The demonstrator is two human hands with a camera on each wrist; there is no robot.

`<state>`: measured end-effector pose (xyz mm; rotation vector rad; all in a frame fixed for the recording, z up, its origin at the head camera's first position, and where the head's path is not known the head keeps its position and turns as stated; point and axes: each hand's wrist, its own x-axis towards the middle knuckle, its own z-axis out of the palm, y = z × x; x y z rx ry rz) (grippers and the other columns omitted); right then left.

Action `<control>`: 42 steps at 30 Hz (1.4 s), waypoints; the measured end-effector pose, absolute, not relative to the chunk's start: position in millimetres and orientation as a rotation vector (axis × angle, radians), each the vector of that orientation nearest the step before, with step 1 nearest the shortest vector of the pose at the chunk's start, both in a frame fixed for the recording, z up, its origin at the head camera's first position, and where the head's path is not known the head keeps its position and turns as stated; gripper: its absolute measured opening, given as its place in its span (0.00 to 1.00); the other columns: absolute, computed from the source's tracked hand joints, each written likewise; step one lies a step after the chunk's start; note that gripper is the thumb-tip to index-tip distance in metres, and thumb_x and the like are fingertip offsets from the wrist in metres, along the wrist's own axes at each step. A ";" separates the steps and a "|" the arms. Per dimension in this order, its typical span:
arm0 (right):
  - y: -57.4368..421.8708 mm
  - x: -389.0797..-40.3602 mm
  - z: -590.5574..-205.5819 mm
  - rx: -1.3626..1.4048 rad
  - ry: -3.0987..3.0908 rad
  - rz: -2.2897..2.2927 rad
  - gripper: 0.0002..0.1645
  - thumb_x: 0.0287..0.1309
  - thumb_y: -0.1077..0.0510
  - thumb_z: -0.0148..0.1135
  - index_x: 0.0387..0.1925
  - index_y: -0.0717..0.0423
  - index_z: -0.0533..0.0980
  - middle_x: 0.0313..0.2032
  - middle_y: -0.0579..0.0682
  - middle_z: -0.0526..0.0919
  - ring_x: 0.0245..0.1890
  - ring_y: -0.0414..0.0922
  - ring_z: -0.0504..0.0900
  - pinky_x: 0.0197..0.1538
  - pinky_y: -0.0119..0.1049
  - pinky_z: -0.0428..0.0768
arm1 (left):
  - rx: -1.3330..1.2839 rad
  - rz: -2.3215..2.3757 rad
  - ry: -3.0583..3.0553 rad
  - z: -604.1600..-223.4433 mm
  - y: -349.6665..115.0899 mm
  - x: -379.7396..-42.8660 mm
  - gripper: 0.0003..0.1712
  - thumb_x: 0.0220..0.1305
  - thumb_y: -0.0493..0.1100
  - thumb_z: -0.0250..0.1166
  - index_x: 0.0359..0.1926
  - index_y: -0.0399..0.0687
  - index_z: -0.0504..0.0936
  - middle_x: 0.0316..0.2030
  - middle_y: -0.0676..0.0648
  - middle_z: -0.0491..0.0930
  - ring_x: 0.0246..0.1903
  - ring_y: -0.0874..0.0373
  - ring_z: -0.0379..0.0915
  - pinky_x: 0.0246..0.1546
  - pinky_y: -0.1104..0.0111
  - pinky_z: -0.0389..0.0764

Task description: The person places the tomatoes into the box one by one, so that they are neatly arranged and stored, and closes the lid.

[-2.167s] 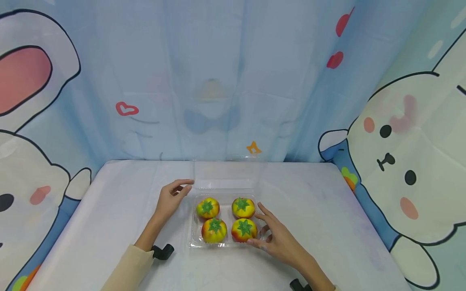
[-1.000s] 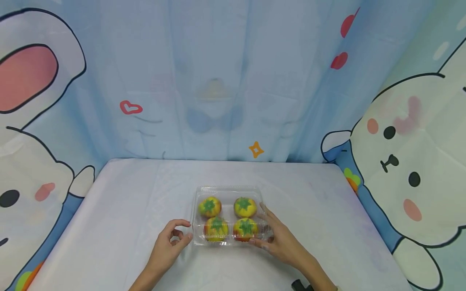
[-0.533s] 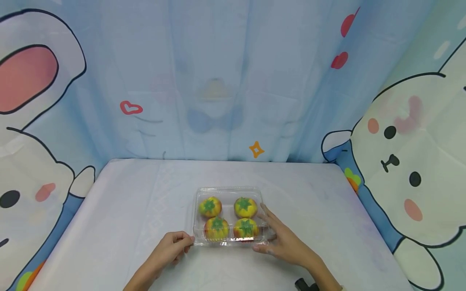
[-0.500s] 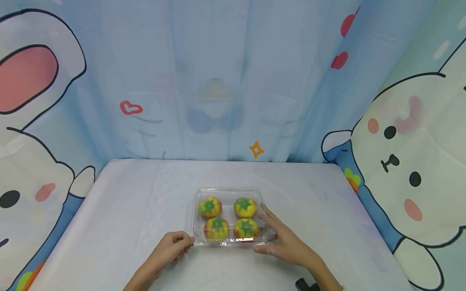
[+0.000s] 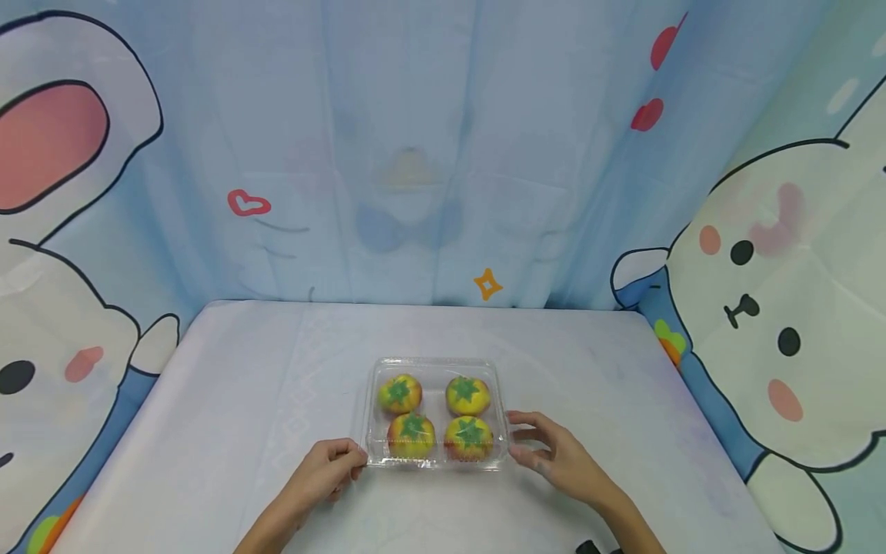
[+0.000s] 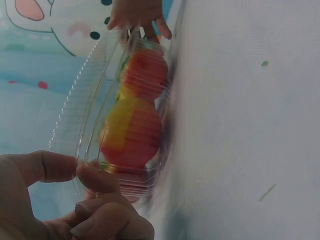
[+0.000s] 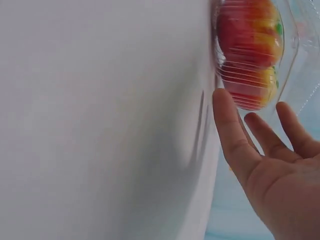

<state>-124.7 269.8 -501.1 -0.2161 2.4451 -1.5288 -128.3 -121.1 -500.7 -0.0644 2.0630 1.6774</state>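
A clear plastic clamshell box [image 5: 433,383] sits mid-table with its lid folded over; whether the lid is fastened cannot be told. Inside lie several yellow-and-red, persimmon-like fruits [image 5: 410,437] with green star-shaped tops. At the box's front left corner, my left hand [image 5: 327,471] pinches the rim between thumb and forefinger, as the left wrist view also shows. My right hand [image 5: 559,460] is beside the right wall, its fingers extended and spread toward the box. In the right wrist view, the fingertips [image 7: 223,102] come close to the wall; contact is unclear.
The box rests on a table with a white cloth [image 5: 277,369]. Behind the table's far edge hangs a blue curtain [image 5: 415,154] with cartoon animals. A black wrist mount [image 5: 588,547] shows partly at the right forearm.
The box's lid has come down from standing open behind it. My left hand moved from the lid to the front left corner. My right hand backed off rightward from the box's right side.
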 end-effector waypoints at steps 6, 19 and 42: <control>270.5 -122.0 -505.6 -0.048 2.250 -1.558 0.26 0.78 0.44 0.58 0.53 0.66 0.75 0.39 0.54 0.85 0.38 0.46 0.84 0.36 0.37 0.89 | -0.086 1.669 2.065 -501.1 -119.5 -127.5 0.12 0.69 0.45 0.62 0.30 0.42 0.79 0.21 0.55 0.74 0.17 0.64 0.55 0.17 0.75 0.60; 264.7 -112.2 -509.9 -0.093 1.982 -1.630 0.30 0.79 0.49 0.56 0.45 0.80 0.72 0.25 0.43 0.75 0.23 0.37 0.73 0.29 0.29 0.76 | -0.087 1.668 2.068 -503.0 -116.4 -127.3 0.10 0.67 0.42 0.60 0.30 0.43 0.79 0.21 0.55 0.73 0.18 0.63 0.55 0.17 0.76 0.60; 261.8 -112.0 -512.9 -0.103 1.998 -1.698 0.27 0.79 0.54 0.54 0.45 0.83 0.72 0.23 0.42 0.73 0.22 0.36 0.72 0.26 0.31 0.71 | -0.037 1.731 2.010 -508.9 -119.8 -129.4 0.09 0.69 0.40 0.59 0.29 0.47 0.76 0.20 0.55 0.71 0.19 0.63 0.57 0.18 0.75 0.61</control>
